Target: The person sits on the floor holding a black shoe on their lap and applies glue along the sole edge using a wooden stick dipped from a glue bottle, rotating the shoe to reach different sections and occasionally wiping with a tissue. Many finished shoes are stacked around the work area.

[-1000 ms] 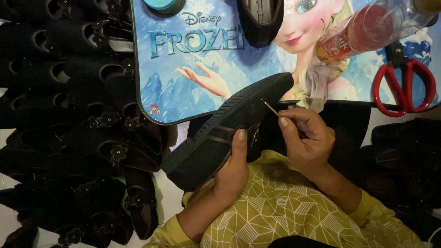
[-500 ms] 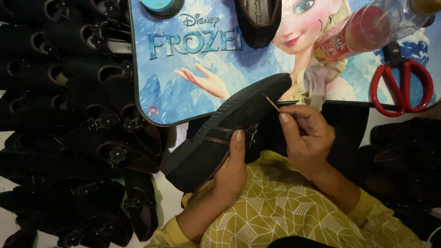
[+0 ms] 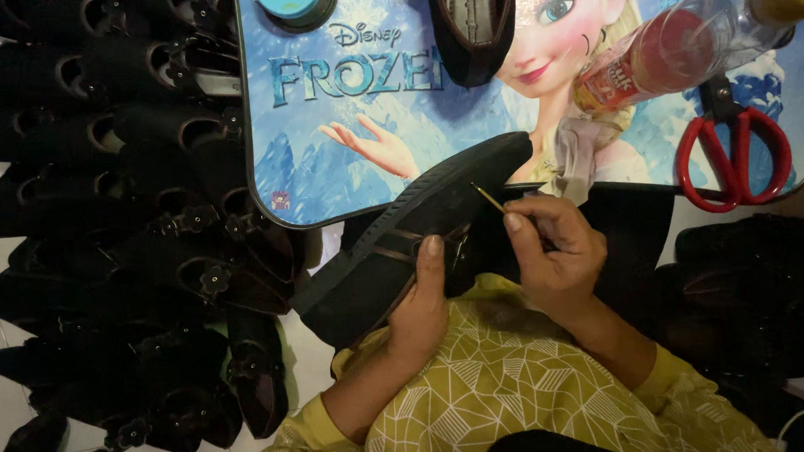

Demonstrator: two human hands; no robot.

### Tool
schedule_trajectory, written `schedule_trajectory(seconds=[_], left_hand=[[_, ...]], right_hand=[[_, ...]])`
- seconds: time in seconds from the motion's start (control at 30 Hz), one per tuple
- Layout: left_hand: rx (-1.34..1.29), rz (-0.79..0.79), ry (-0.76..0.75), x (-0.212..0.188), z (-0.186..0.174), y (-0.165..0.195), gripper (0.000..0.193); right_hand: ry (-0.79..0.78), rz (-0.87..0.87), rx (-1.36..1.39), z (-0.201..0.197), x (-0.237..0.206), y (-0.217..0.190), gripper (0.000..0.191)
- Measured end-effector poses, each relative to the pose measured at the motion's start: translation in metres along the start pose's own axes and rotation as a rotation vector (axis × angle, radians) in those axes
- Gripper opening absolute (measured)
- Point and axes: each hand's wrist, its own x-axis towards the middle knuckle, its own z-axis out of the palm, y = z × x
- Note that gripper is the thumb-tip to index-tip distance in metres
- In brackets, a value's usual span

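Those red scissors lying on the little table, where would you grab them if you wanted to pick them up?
Take the red scissors by the handle loops. They lie flat at the right end of the table with the loops toward the person and the dark blades pointing away, under the bottle. Probably best to come from the near side, with the right hand, closest.

A black shoe [image 3: 403, 244] with a ribbed sole and a thin brown stripe is seen, and a thin yellow-tan stick [image 3: 488, 198] beside it. The sleeves [image 3: 515, 400] are mustard yellow, crossed by white geometric lines. The desk [image 3: 346, 165] is printed in icy blues with a cartoon figure. Red-handled scissors [image 3: 734, 156], a turquoise lid [image 3: 289, 2] and rows of black shoes [image 3: 125, 218] with small flower trims are seen.
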Motion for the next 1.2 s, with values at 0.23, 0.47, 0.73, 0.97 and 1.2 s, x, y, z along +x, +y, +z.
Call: schedule_trajectory(seconds=[0.23, 0.47, 0.73, 0.97, 1.2], left_hand=[[-0.026, 0.044, 0.037, 0.0, 0.001, -0.007, 0.023], [0.034, 0.087, 0.024, -0.001, 0.0, -0.004, 0.025], [0.016, -0.065, 0.095, 0.0, 0.004, -0.008, 0.024], [0.074, 0.042, -0.016, -0.001, 0.0, 0.005, 0.028], [0.069, 0.004, -0.003, -0.001, 0.001, 0.003, 0.029]], right_hand=[[0.007, 0.009, -0.011, 0.001, -0.001, 0.0, 0.007], [0.064, 0.041, 0.095, 0.003, 0.004, 0.002, 0.007], [-0.001, -0.04, -0.045, 0.0, -0.002, -0.003, 0.008], [-0.066, -0.116, -0.1, 0.0, -0.003, -0.005, 0.01], [-0.07, -0.134, -0.056, 0.0, -0.004, -0.001, 0.01]])
